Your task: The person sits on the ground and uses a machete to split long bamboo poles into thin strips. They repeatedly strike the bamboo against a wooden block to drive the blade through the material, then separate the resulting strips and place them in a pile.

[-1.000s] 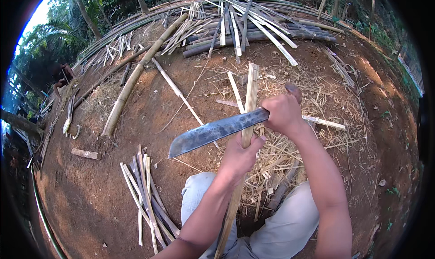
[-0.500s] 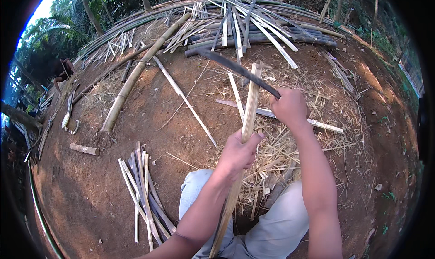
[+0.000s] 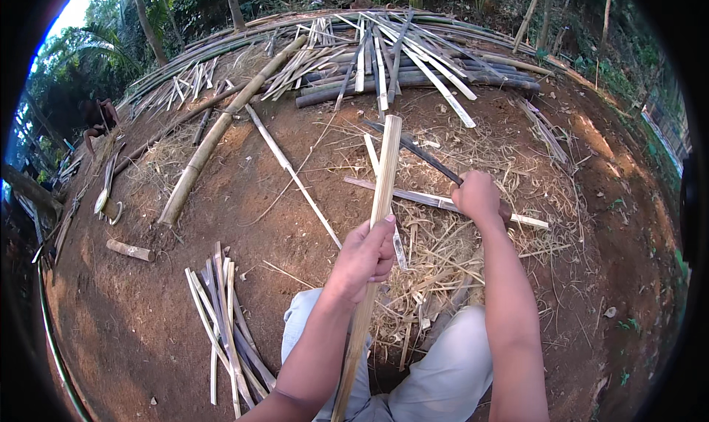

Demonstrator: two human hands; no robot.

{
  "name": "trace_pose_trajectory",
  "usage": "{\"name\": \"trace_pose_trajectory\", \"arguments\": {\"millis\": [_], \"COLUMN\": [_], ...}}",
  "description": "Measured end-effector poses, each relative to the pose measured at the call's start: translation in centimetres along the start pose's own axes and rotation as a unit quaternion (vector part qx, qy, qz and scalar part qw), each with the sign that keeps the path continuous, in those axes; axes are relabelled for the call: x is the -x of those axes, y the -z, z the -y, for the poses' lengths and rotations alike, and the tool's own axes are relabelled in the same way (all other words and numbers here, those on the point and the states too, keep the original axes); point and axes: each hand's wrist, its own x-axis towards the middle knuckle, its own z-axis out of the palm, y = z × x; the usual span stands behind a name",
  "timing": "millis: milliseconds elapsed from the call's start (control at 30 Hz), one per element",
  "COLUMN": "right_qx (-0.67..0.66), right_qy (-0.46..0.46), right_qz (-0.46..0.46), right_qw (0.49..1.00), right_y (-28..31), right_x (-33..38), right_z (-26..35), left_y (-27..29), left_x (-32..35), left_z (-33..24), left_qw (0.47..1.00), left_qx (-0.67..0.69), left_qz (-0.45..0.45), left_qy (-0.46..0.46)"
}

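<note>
My left hand (image 3: 362, 258) is closed round the middle of a pale bamboo slat (image 3: 385, 172), which stands tilted, its lower end running down between my legs. Its upper end points away from me. To the right, my right hand (image 3: 480, 200) grips the handle of a long dark machete (image 3: 425, 156). The blade reaches up and left, and its far part passes behind the slat's upper end; whether it touches the slat I cannot tell. Under my hands, pale shavings (image 3: 436, 274) and a few loose bamboo strips (image 3: 413, 195) lie on the soil.
A bundle of split strips (image 3: 229, 326) lies left of my knee. Farther left are a thick bamboo pole (image 3: 221, 130) and a short cut piece (image 3: 131, 250). Piled strips and poles (image 3: 413, 79) stretch across the back. Another person (image 3: 100, 119) crouches at far left.
My right hand has come slightly down with the machete; the blade now sits behind the slat rather than across its front. The left hand has shifted a little left and down, turning the slat.
</note>
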Motion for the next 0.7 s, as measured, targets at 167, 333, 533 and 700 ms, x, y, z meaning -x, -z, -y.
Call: {"name": "trace_pose_trajectory", "arguments": {"millis": [167,333,533,700], "right_qx": [-0.035,-0.136,-0.165,-0.076], "right_qy": [-0.006,0.004,0.162,0.297], "right_qz": [0.003,-0.036,-0.094,-0.104], "right_qw": [0.999,0.99,0.968,0.946], "right_y": [1.0,1.6,3.0,2.3], "right_x": [0.3,0.4,2.5,5.5], "right_z": [0.9,1.4,4.0,6.9], "left_y": [0.3,0.5,0.0,1.0], "left_x": [0.0,0.0,-0.2,-0.5], "left_z": [-0.5,-1.0,-0.8,-0.5], "left_qw": [0.999,0.998,0.999,0.996], "left_qx": [0.038,0.056,0.036,0.082], "left_qz": [0.004,0.02,0.011,0.041], "left_qy": [0.023,0.025,-0.01,0.012]}}
